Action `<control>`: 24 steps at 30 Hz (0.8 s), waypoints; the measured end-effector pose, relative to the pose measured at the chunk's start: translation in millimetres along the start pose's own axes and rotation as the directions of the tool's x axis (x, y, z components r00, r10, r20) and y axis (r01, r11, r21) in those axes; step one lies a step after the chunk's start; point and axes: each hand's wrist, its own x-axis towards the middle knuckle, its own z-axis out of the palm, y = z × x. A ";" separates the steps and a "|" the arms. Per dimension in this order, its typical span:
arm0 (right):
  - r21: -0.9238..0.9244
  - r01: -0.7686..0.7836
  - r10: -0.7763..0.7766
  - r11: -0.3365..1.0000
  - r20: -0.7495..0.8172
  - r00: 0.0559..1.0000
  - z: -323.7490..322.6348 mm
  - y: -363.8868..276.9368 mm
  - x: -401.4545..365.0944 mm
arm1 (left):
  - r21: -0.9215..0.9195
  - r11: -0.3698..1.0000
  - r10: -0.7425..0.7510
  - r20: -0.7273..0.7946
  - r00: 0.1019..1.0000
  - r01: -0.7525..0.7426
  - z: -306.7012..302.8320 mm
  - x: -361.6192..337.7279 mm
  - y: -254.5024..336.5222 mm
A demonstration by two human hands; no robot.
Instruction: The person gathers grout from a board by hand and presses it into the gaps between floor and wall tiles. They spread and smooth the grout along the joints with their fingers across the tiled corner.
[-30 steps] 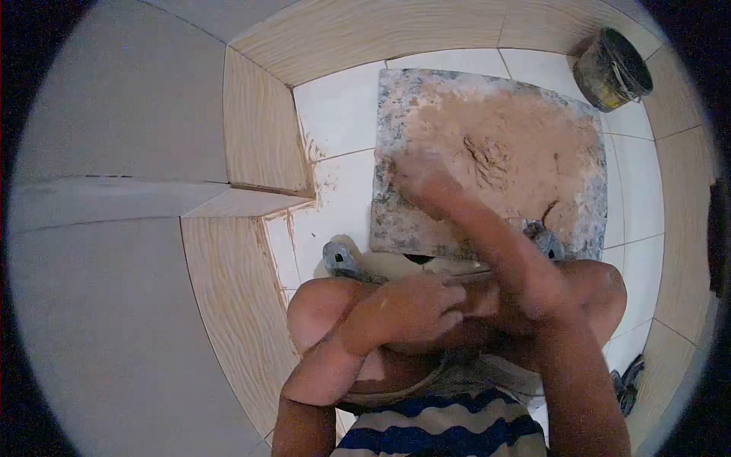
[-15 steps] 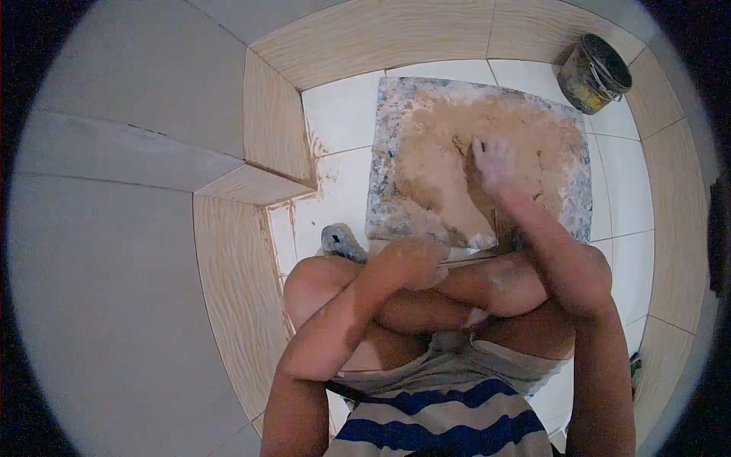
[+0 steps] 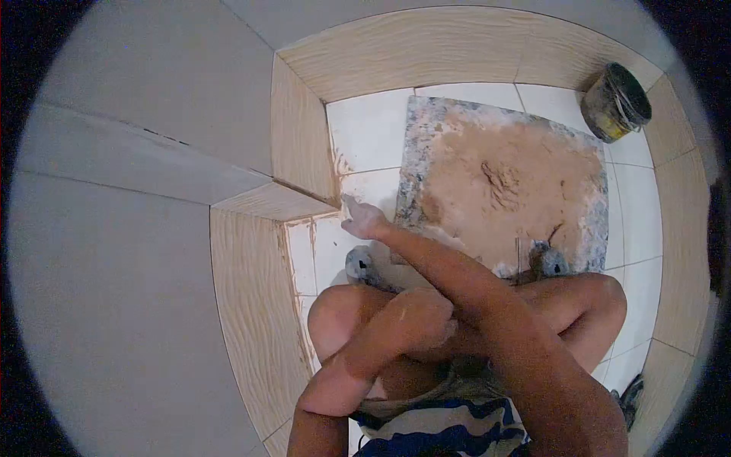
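My right hand (image 3: 364, 219), whitened with powder, reaches across to the left. Its forefinger stretches to the corner where the tan wall tile (image 3: 306, 129) meets the white floor tile (image 3: 369, 137); the other fingers are partly hidden. Brown smears mark the floor along that tile edge. My left hand (image 3: 435, 316) is curled near my bent knees, its fingertips mostly hidden; whatever it may hold does not show. In front of me lies a speckled board (image 3: 413, 141) spread with tan grout-like powder (image 3: 472, 167), with a rough, darker clump near its middle.
A stained bucket (image 3: 615, 107) with a wire handle stands at the far right, behind the board. My grey-dusted feet (image 3: 364, 263) are by the board's near edge. Wavy-patterned tan tiles (image 3: 244, 305) line the lower walls, and a dark object (image 3: 630, 396) lies at lower right.
My right hand has left the powder on the board and moved left to the tile corner. The view has shifted, and my left hand remains curled by my knees.
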 end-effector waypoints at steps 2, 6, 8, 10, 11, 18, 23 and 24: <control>-0.007 0.012 -0.012 1.000 0.028 1.000 6.6 -5.2 4.9 | -0.044 0.999 0.018 -0.021 1.000 -0.019 -1.8 -1.7 -5.6; -0.027 -0.060 0.061 0.998 0.038 0.997 12.9 -21.5 -1.3 | -0.031 0.999 0.046 0.035 0.998 -0.045 -4.5 3.0 -6.7; -0.037 -0.059 0.060 0.998 0.035 0.998 17.7 -23.7 -1.6 | -0.020 0.999 0.044 0.041 0.998 -0.043 -4.4 3.6 -5.9; -0.016 -0.070 0.071 0.997 0.051 0.996 20.4 -23.0 -0.1 | 0.002 0.999 0.044 0.044 0.998 -0.044 -5.9 4.0 -4.8; -0.014 -0.072 0.073 0.997 0.050 0.996 20.5 -22.0 -1.2 | 0.000 0.999 0.052 0.040 0.998 -0.052 -6.9 3.8 -4.1; 0.109 0.004 0.010 0.994 -0.123 0.992 30.6 6.2 -3.8 | -0.009 0.995 0.095 0.033 0.995 -0.095 5.8 9.1 -5.1; 0.658 -0.099 0.213 0.746 -0.096 0.972 34.9 40.7 18.3 | 0.008 0.989 0.148 -0.049 0.988 -0.148 9.2 11.7 -3.3; 0.830 -0.084 0.178 0.552 -0.018 0.984 34.8 37.9 21.4 | 0.026 0.989 0.146 -0.049 0.988 -0.145 8.7 13.0 -2.5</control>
